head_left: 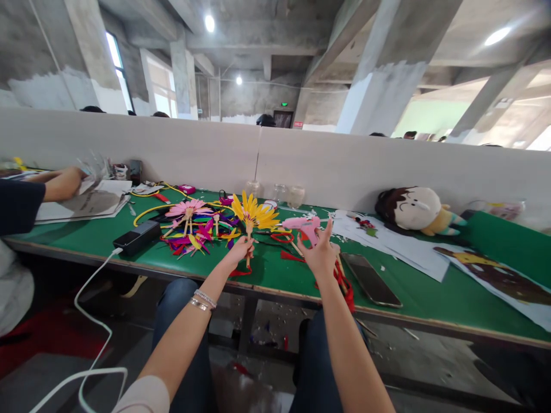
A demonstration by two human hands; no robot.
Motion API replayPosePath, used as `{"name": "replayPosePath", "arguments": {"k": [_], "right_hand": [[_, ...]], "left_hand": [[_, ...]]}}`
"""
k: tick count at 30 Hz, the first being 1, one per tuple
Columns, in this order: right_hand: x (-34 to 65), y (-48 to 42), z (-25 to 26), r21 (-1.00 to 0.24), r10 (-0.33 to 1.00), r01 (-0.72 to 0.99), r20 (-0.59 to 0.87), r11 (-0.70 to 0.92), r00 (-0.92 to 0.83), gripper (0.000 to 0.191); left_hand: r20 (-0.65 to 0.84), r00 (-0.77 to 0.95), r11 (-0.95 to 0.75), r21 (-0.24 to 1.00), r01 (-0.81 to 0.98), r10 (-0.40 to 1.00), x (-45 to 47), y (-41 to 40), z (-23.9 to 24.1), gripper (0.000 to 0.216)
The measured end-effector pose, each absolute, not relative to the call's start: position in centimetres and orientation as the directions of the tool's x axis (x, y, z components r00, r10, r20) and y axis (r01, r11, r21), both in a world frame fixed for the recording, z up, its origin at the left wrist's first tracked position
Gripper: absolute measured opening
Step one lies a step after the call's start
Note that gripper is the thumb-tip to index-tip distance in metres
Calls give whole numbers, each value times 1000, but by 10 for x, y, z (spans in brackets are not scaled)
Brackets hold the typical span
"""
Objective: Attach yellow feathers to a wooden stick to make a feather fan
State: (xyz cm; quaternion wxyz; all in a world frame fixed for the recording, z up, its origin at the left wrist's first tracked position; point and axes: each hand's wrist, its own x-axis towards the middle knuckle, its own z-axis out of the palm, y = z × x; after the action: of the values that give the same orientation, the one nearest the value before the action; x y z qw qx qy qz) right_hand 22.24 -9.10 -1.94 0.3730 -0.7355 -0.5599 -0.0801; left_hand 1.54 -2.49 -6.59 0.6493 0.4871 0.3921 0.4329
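My left hand (239, 250) pinches the wooden stick of a yellow feather fan (253, 214) and holds it upright above the front of the green table (451, 292). My right hand (319, 250) is raised beside it with fingers spread; nothing shows in it. Just behind its fingers lies a pink glue gun (301, 224). A red ribbon (344, 284) hangs off the table edge below my right wrist. A pink feather fan (188, 210) and a heap of coloured feathers (200, 235) lie left of the yellow fan.
A phone (371, 279) lies right of my right hand, a black power bank (136, 237) with a white cable to the left. A plush doll (415, 210), paper sheets (400, 244) and jars (295, 195) sit by the divider. Another person's arm (60, 184) rests at far left.
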Motion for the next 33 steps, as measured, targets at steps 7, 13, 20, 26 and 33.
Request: {"name": "replayPosePath", "arguments": {"k": [7, 13, 20, 26, 33], "right_hand": [[224, -86, -32, -427, 709, 904, 634, -12, 309, 74], [219, -87, -30, -425, 720, 905, 625, -11, 303, 73], [215, -88, -28, -414, 690, 910, 656, -8, 304, 72], [218, -82, -35, -381, 627, 924, 728, 32, 278, 71], [221, -75, -45, -273, 536, 953, 828, 130, 164, 68]], "left_hand": [[-84, 292, 136, 978, -161, 953, 16, -27, -64, 20], [-81, 264, 128, 978, -168, 961, 16, -25, -65, 13], [-84, 334, 151, 972, -180, 939, 15, -29, -64, 13], [-102, 437, 156, 984, -90, 894, 14, -37, -59, 25], [-85, 471, 127, 990, -58, 878, 16, -38, -61, 31]]}}
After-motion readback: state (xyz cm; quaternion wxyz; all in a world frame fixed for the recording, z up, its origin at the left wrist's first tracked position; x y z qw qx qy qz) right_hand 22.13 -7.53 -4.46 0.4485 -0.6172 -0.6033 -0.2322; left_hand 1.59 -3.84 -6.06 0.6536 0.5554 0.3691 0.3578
